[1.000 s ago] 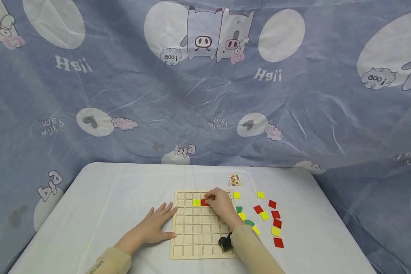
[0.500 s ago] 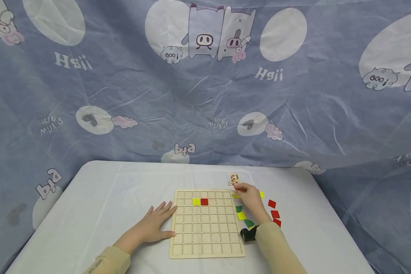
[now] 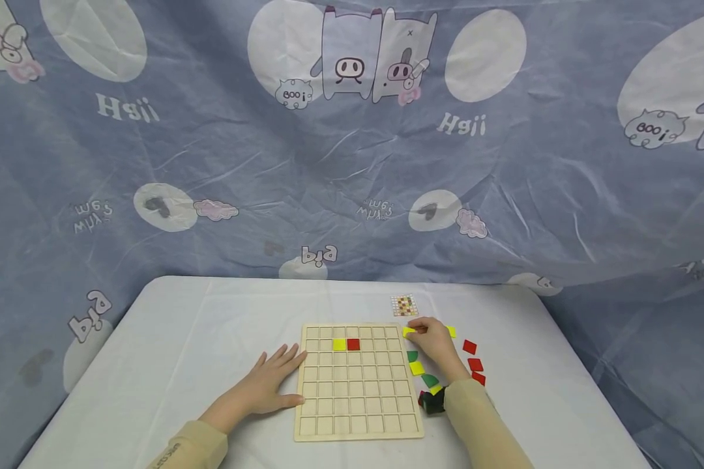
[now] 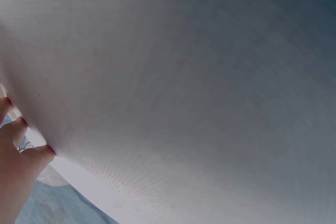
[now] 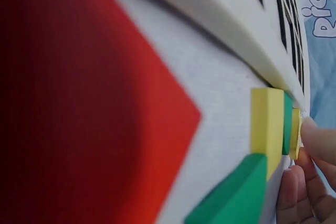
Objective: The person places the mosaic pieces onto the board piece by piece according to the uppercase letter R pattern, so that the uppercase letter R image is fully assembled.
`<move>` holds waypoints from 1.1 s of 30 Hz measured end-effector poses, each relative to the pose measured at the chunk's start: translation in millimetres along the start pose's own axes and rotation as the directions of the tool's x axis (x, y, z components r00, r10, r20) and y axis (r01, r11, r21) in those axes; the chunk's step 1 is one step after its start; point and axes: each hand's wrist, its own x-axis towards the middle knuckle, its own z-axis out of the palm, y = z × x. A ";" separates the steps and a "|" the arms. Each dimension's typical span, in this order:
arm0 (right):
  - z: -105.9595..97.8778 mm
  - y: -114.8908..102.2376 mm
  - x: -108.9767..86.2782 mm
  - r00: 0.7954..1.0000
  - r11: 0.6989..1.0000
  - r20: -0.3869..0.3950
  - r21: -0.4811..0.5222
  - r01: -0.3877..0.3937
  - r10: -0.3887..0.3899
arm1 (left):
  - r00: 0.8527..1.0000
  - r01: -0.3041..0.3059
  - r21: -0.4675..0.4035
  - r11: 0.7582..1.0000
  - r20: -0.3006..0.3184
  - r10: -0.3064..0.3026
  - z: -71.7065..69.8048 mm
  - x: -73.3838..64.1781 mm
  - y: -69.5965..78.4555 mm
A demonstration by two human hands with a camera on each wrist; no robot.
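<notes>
A square wooden grid board (image 3: 358, 391) lies on the white table. One yellow tile and one red tile (image 3: 353, 344) sit side by side in its second row from the far edge. My left hand (image 3: 264, 385) rests spread, with fingertips and thumb at the board's left edge; in the left wrist view its fingers (image 4: 21, 153) show at the left. By the far right corner, my right hand (image 3: 434, 342) pinches a yellow square tile (image 3: 409, 331) between thumb and fingers. The right wrist view shows this yellow tile (image 5: 296, 132) at the fingertips.
Green quarter-round tiles (image 3: 429, 380) and a yellow tile (image 3: 416, 369) lie along the board's right side. Several red tiles (image 3: 474, 365) are farther right, partly hidden by the sleeve. A small printed pattern card (image 3: 404, 305) lies behind the board. A patterned curtain (image 3: 328, 163) hangs behind the table.
My right hand has let go of the red tile on the board and moved right to the yellow tile beside the far right corner. My left hand has stayed in place.
</notes>
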 end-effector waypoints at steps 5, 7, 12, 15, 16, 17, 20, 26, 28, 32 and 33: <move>0.2 1.4 -0.5 0.999 0.999 -0.001 0.007 -0.032 0.032 | 1.000 0.000 0.006 1.000 -0.001 0.000 -0.3 -0.7 1.2; 0.3 2.2 -1.0 0.999 0.999 -0.004 0.004 -0.048 0.048 | 1.000 -0.001 0.009 1.000 0.000 0.001 -0.7 -1.0 1.6; -0.7 2.0 -4.0 0.997 0.997 -0.012 -0.005 -0.079 0.079 | 1.000 -0.014 0.003 1.000 0.001 0.014 -1.6 -1.5 1.1; -1.7 1.3 -5.4 0.995 0.995 -0.011 0.006 -0.101 0.101 | 1.000 -0.016 0.006 1.000 -0.003 0.016 -0.9 -1.4 -0.2; -2.2 1.0 -5.8 0.994 0.994 -0.009 0.012 -0.107 0.107 | 1.000 -0.015 0.009 1.000 -0.003 0.015 -0.9 -1.2 -0.5; -2.7 0.3 -6.4 0.994 0.994 -0.010 0.019 -0.110 0.110 | 1.000 -0.013 0.014 1.000 -0.004 0.013 -0.2 -0.7 -1.1; -3.8 -2.5 -8.1 0.994 0.993 -0.023 0.059 -0.103 0.105 | 1.000 -0.009 0.025 1.000 -0.003 0.009 1.5 1.3 -2.5; -1.2 -22.0 -13.7 0.998 0.973 0.007 0.222 -0.070 0.070 | 1.000 0.006 0.035 0.999 0.000 -0.006 3.3 3.8 -3.5; 2.7 -28.8 -15.6 0.998 0.969 0.036 0.240 -0.055 0.047 | 1.000 0.019 0.037 0.999 0.003 -0.019 3.2 4.2 -3.0; 14.5 -39.1 -19.9 0.997 0.983 0.075 0.182 0.014 -0.028 | 1.000 0.030 0.033 0.999 0.004 -0.030 3.5 4.2 -2.5; 17.9 -40.5 -21.0 0.995 0.986 0.081 0.161 0.035 -0.049 | 1.000 0.030 0.032 0.999 0.004 -0.030 3.4 3.9 -2.3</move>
